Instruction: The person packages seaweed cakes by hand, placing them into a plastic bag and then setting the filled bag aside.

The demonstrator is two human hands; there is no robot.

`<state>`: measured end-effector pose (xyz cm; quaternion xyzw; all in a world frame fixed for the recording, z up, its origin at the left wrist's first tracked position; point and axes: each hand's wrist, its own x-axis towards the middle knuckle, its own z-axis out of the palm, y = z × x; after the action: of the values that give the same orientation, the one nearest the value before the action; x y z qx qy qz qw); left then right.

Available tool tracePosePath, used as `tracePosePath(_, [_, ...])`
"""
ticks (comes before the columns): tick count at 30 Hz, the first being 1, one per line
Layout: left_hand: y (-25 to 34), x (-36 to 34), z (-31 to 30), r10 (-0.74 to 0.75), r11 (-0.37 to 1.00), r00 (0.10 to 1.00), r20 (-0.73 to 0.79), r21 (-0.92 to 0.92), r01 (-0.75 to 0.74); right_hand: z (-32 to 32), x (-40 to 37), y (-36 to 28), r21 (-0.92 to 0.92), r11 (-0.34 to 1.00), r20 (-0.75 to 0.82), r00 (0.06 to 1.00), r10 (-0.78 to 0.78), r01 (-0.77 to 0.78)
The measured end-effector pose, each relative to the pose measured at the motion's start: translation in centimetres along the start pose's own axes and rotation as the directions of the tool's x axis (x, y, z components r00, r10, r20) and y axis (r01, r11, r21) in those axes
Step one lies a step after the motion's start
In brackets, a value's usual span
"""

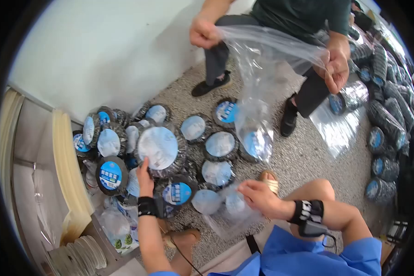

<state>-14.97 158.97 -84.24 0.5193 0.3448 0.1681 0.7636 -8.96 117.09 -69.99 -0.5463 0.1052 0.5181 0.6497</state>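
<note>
My left hand [145, 181] is at the lower left edge of a round black package [158, 148] with a pale blue label. One finger lies on the label and the rest are partly hidden by the rim; the package looks larger and nearer than those around it. My right hand [258, 197] pinches the edge of a clear plastic bag [232, 220], which hangs down over the floor. Close to my left wrist, another round package [177, 193] faces up with its blue label.
Several similar packages [220, 144] are heaped on the speckled floor [280, 156]. Opposite me, a seated person [299, 18] stretches a long clear bag [257, 69] between both hands. More wrapped stacks [382, 170] lie at the right. A shelf unit with stacked white discs [80, 255] stands left.
</note>
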Motion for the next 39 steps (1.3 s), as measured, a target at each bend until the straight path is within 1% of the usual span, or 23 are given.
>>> tracePosePath(3, [0.6,-10.8,0.7,-0.116,0.957,0.964,0.239,-0.234,0.174,-1.2,0.1,0.7,0.058,0.996,-0.060,0.996,-0.059,0.062])
tracePosePath(5, [5.1,-18.6,5.1,-0.207,0.920,0.897,0.390,0.389,0.043,-2.2,-0.6,0.9,0.121,0.990,-0.149,0.987,-0.060,0.078])
tracePosePath(6, [5.1,-20.4,6.0,0.036,0.616,0.798,0.601,0.616,-0.492,-2.6,-1.1,1.2,0.110,0.988,-0.194,0.977,-0.088,0.110])
tracePosePath(7, [6.5,-22.5,9.1,-0.066,0.387,0.614,0.787,0.587,-0.711,-3.1,-1.5,1.8,0.117,0.986,-0.194,0.976,-0.095,0.119])
tracePosePath(9, [4.8,-26.0,13.3,-0.097,0.438,0.565,0.820,0.544,-0.715,-4.1,-2.2,3.3,-0.397,0.828,0.001,0.902,-0.432,0.397])
tracePosePath(11, [1.0,-26.2,14.1,-0.190,0.559,0.725,0.661,0.681,-0.474,-3.8,-3.6,5.0,-0.614,0.462,0.270,0.720,-0.639,0.640])
tracePosePath(13, [-4.5,-25.0,12.8,-0.430,0.870,0.829,0.357,0.408,0.275,-3.6,-5.0,5.4,-0.712,0.152,0.433,0.599,-0.674,0.686])
tracePosePath(14, [-6.4,-24.8,12.7,-0.505,0.861,0.814,0.288,0.243,0.448,-3.5,-5.7,5.1,-0.700,0.140,0.446,0.582,-0.680,0.700])
tracePosePath(16, [-11.3,-24.6,12.0,-0.575,0.808,0.803,0.158,-0.040,0.587,-3.5,-7.0,4.8,-0.736,0.398,0.370,0.818,-0.440,0.547])
tracePosePath(17, [-14.4,-24.5,11.2,-0.559,0.814,0.823,0.106,-0.123,0.568,-3.6,-7.0,4.9,-0.726,0.392,0.393,0.808,-0.438,0.565])
tracePosePath(18, [-15.6,-25.4,12.1,-0.460,0.884,0.886,0.053,-0.064,0.463,-3.7,-6.8,4.7,-0.546,0.663,0.362,0.858,-0.365,0.513])
tracePosePath(19, [-15.9,-26.5,13.3,-0.171,0.923,0.985,0.000,0.351,0.160,-3.9,-6.6,4.6,-0.319,0.865,0.354,0.895,-0.271,0.388])
tracePosePath(21, [-18.5,-25.8,12.2,0.083,0.511,0.991,0.100,0.850,-0.129,-4.1,-6.0,4.1,-0.216,0.937,0.284,0.936,-0.210,0.275])
tracePosePath(24, [-14.4,-25.6,12.5,0.249,0.340,0.932,0.262,0.878,-0.338,-4.2,-5.7,2.3,-0.028,1.000,0.096,0.995,-0.003,0.006])
tracePosePath(26, [-9.7,-24.0,11.1,0.273,0.573,0.934,0.230,0.741,-0.349,-5.3,-4.8,2.3,-0.102,0.995,0.117,0.993,-0.007,0.019])
tracePosePath(28, [-8.7,-19.8,5.4,0.489,0.532,0.872,-0.009,0.795,-0.291,-5.4,-4.4,2.2,-0.231,0.970,0.131,0.990,-0.048,0.078])
tracePosePath(31, [-13.6,-9.9,-10.3,0.249,0.917,0.707,-0.661,0.396,0.047,-4.7,-4.9,1.4,-0.280,0.960,0.152,0.988,0.029,0.015])
tracePosePath(33, [-6.2,-12.4,-5.5,-0.071,0.953,0.579,-0.813,0.115,0.279,-4.3,-4.5,1.4,-0.270,0.963,0.149,0.988,0.046,-0.004])
tracePosePath(34, [-8.1,-11.7,-8.5,0.280,0.714,0.730,-0.624,0.643,0.276,-4.2,-4.2,1.6,-0.277,0.961,0.163,0.985,0.049,-0.002])
tracePosePath(35, [-9.9,-10.7,-12.2,0.466,0.241,0.847,-0.256,0.958,0.156,-4.2,-3.8,1.7,-0.283,0.959,0.177,0.983,0.054,-0.002])
tracePosePath(37, [-9.6,-7.0,-13.3,0.225,0.948,0.838,-0.497,0.310,-0.071,-3.7,-3.3,1.4,-0.287,0.958,0.172,0.983,0.069,-0.017])
tracePosePath(38, [-8.9,-5.5,-13.2,-0.088,0.986,0.759,-0.645,0.050,0.156,-3.2,-3.3,1.1,-0.254,0.967,0.174,0.982,0.074,-0.028])
tracePosePath(39, [-9.0,-5.8,-13.0,-0.099,0.985,0.756,-0.647,0.046,0.168,-2.8,-3.3,1.1,-0.217,0.975,0.177,0.981,0.084,-0.044])
